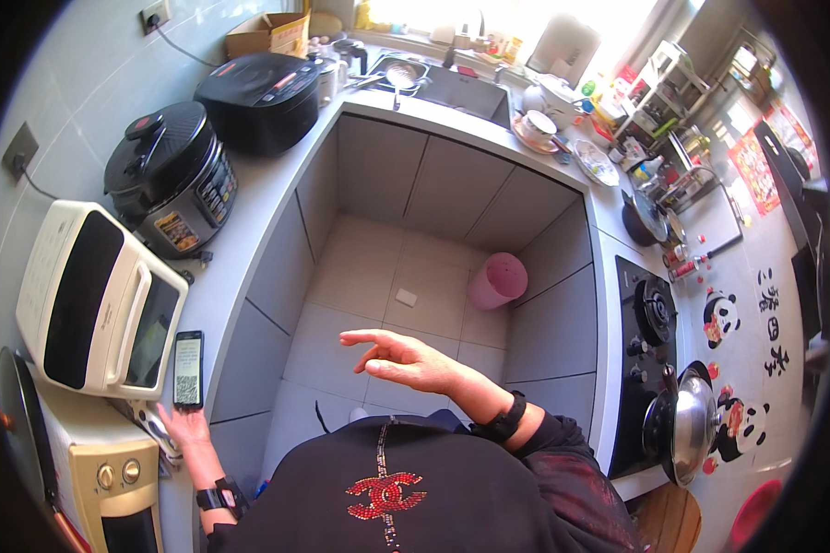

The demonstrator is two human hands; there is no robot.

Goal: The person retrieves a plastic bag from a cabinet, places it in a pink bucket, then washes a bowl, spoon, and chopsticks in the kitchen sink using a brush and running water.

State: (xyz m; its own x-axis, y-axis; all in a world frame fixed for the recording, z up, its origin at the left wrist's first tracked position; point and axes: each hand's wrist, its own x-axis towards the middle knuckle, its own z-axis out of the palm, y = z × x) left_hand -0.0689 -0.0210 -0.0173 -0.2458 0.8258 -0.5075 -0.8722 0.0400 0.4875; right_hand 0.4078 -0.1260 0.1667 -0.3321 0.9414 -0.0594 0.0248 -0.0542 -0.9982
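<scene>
A dark-framed phone (188, 370) with a lit screen rests on my left hand (185, 428), above the left counter's edge. The fingers go out of sight beneath the phone's lower end, and the thumb sticks out to the side. Right beside the phone stands a white toaster oven (111, 304) with a glass door. My right hand (401, 361) hovers over the floor in front of my body, holding nothing. Its fingers reach to the left, apart and slightly bent. Dark bands circle both wrists.
A pressure cooker (171, 180) and a black rice cooker (258, 101) line the left counter (277, 198). The sink (466, 97) lies at the back. On the right are a gas stove (629, 369) and a steel wok (692, 429). A pink bin (498, 281) stands on the floor.
</scene>
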